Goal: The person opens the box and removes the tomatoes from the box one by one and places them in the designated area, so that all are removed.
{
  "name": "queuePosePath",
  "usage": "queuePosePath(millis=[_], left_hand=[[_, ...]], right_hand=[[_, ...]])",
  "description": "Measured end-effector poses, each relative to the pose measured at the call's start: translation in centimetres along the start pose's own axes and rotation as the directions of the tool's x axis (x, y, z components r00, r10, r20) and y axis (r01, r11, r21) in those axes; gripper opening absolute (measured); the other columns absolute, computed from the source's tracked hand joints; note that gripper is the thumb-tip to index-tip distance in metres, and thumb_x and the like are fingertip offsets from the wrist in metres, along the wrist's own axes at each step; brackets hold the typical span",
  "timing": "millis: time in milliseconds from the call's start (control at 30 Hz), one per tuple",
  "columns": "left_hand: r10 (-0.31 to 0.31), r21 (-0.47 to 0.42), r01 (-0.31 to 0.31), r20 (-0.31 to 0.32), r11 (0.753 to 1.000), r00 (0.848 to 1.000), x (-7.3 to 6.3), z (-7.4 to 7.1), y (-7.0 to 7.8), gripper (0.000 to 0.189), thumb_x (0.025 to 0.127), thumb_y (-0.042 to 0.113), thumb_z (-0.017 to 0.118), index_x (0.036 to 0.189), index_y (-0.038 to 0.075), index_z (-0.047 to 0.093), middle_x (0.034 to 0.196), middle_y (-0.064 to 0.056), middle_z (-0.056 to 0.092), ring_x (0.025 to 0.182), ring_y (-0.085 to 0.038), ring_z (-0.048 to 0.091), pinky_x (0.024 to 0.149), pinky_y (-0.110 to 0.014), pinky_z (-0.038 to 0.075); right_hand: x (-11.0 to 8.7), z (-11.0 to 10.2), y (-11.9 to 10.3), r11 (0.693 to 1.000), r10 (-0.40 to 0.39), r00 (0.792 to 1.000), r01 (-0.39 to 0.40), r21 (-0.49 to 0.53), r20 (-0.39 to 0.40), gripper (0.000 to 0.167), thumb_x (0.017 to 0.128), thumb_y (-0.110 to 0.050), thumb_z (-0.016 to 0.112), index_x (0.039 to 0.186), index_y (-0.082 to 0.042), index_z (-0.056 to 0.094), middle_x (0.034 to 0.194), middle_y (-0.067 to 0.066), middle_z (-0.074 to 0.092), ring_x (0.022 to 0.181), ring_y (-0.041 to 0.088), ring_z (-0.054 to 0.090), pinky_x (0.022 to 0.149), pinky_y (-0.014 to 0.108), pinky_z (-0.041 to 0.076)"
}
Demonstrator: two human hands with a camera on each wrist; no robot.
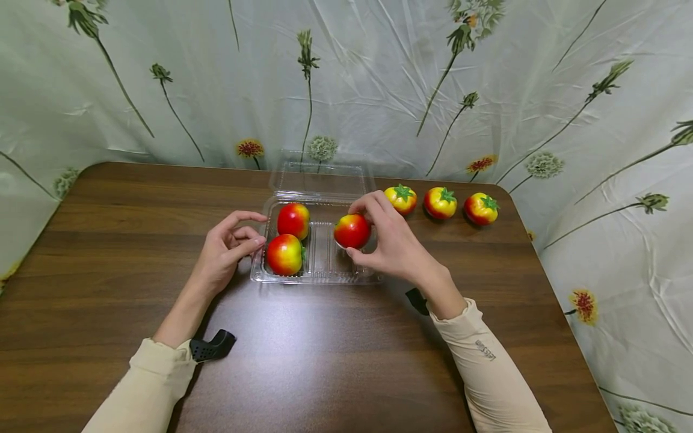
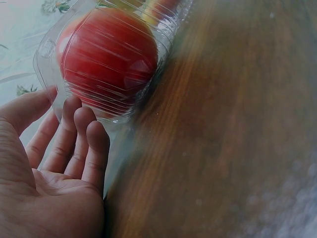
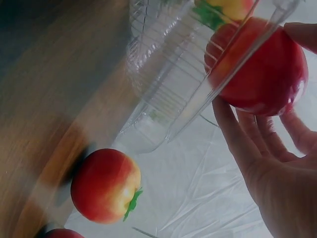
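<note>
A clear plastic clamshell container (image 1: 325,278) stands on the table with its lid (image 1: 325,177) tipped back. Two red-and-yellow tomato-like fruits sit in its left half, an upper fruit (image 1: 293,220) and a lower fruit (image 1: 284,255). Over the right half, my right hand (image 1: 387,240) grips a third such fruit (image 3: 270,74) between thumb and fingers; part of it shows through the container wall in the right wrist view. My left hand (image 1: 224,246) is at the container's left side, fingers relaxed, fingertips right at the rim beside a red fruit (image 2: 109,57).
Along the back right of the wooden table (image 1: 303,361) three more fruits stand in a row: a left one (image 1: 400,199), a middle one (image 1: 440,203) and a right one (image 1: 480,209). A flower-printed cloth (image 1: 373,78) hangs behind the table edge.
</note>
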State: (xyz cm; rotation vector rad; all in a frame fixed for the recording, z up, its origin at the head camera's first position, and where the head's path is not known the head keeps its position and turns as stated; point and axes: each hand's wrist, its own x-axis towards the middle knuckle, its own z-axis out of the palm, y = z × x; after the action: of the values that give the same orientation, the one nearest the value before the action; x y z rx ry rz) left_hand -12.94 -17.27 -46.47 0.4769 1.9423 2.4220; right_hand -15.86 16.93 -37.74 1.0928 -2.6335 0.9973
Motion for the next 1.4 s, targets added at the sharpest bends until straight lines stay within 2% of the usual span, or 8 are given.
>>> queuePosePath(millis=[133, 200, 333, 467, 700, 900, 1167, 1400], left_hand=[[0.000, -0.002, 0.000, -0.002, 1.000, 1.000, 0.0, 0.0, 0.0, 0.035, 0.097, -0.012, 0.063, 0.131, -0.004, 0.060, 0.083, -0.003, 0.073, 0.065, -0.015, 0.060, 0.062, -0.020, 0.054], [-0.001, -0.002, 0.001, -0.003, 1.000, 1.000, 0.0, 0.0, 0.1, 0.035, 0.097, -0.012, 0.063, 0.131, -0.004, 0.060, 0.084, -0.003, 0.073, 0.065, -0.016, 0.060, 0.063, -0.020, 0.054], [-0.003, -0.006, 0.003, -0.003, 1.000, 1.000, 0.0, 0.0, 0.1, 0.035, 0.097, -0.013, 0.063, 0.131, -0.004, 0.060, 0.084, -0.003, 0.074, 0.066, -0.017, 0.060, 0.063, -0.021, 0.054], [-0.004, -0.008, 0.004, -0.002, 1.000, 1.000, 0.0, 0.0, 0.1, 0.035, 0.097, -0.013, 0.063, 0.131, -0.004, 0.060, 0.085, -0.002, 0.074, 0.066, -0.017, 0.060, 0.063, -0.020, 0.054], [-0.004, 0.002, 0.004, -0.002, 1.000, 1.000, 0.0, 0.0, 0.1, 0.035, 0.097, -0.013, 0.063, 0.131, -0.004, 0.060, 0.085, -0.002, 0.074, 0.066, -0.017, 0.060, 0.063, -0.021, 0.054], [-0.005, 0.010, 0.005, 0.000, 1.000, 1.000, 0.0, 0.0, 0.2, 0.035, 0.097, -0.012, 0.063, 0.131, -0.003, 0.060, 0.085, -0.002, 0.074, 0.066, -0.016, 0.060, 0.063, -0.021, 0.054], [-0.011, 0.015, 0.011, -0.004, 1.000, 1.000, 0.0, 0.0, 0.1, 0.035, 0.097, -0.012, 0.063, 0.132, -0.004, 0.060, 0.084, -0.002, 0.074, 0.066, -0.016, 0.060, 0.063, -0.021, 0.054], [-0.019, 0.031, 0.019, -0.010, 0.999, 1.000, -0.1, 0.0, 0.1, 0.035, 0.098, -0.010, 0.064, 0.133, -0.003, 0.059, 0.085, -0.003, 0.073, 0.065, -0.017, 0.060, 0.063, -0.021, 0.054]], right_hand=[[0.0, -0.1, 0.1, 1.000, 0.005, 1.000, -0.005, -0.020, -0.017, 0.069, 0.078, -0.018, 0.084, 0.138, -0.004, 0.054, 0.122, 0.009, 0.054, 0.107, 0.020, 0.056, 0.093, 0.036, 0.056], [0.0, -0.1, 0.1, 0.999, 0.004, 1.000, -0.005, -0.031, -0.029, 0.068, 0.079, -0.019, 0.084, 0.139, -0.005, 0.057, 0.122, 0.010, 0.054, 0.107, 0.021, 0.057, 0.092, 0.036, 0.056], [0.0, -0.1, 0.1, 0.999, 0.005, 0.997, -0.007, -0.032, -0.074, 0.054, 0.078, -0.019, 0.084, 0.128, -0.007, 0.065, 0.123, 0.009, 0.053, 0.110, 0.021, 0.056, 0.092, 0.037, 0.056], [0.0, -0.2, 0.2, 1.000, 0.006, 0.995, -0.007, -0.015, -0.100, 0.053, 0.078, -0.017, 0.086, 0.124, -0.008, 0.063, 0.125, 0.009, 0.053, 0.113, 0.020, 0.055, 0.094, 0.037, 0.058], [0.0, -0.2, 0.3, 1.000, 0.029, 0.997, -0.030, -0.005, -0.072, 0.059, 0.078, -0.015, 0.085, 0.126, -0.005, 0.053, 0.146, 0.015, 0.057, 0.129, 0.028, 0.059, 0.101, 0.042, 0.057], [0.0, -0.3, 0.5, 0.996, 0.091, 0.994, -0.090, 0.018, -0.053, 0.062, 0.077, -0.012, 0.084, 0.125, -0.005, 0.046, 0.145, 0.011, 0.063, 0.117, 0.027, 0.068, 0.100, 0.042, 0.057], [0.1, -0.3, 0.8, 0.998, 0.068, 0.995, -0.069, -0.009, -0.071, 0.079, 0.076, -0.011, 0.085, 0.144, -0.005, 0.044, 0.140, 0.012, 0.059, 0.122, 0.027, 0.061, 0.107, 0.045, 0.051], [0.0, -0.6, 1.3, 0.996, 0.086, 0.991, -0.089, -0.019, -0.097, 0.083, 0.075, -0.010, 0.087, 0.147, -0.005, 0.045, 0.143, 0.012, 0.058, 0.127, 0.027, 0.058, 0.111, 0.045, 0.048]])
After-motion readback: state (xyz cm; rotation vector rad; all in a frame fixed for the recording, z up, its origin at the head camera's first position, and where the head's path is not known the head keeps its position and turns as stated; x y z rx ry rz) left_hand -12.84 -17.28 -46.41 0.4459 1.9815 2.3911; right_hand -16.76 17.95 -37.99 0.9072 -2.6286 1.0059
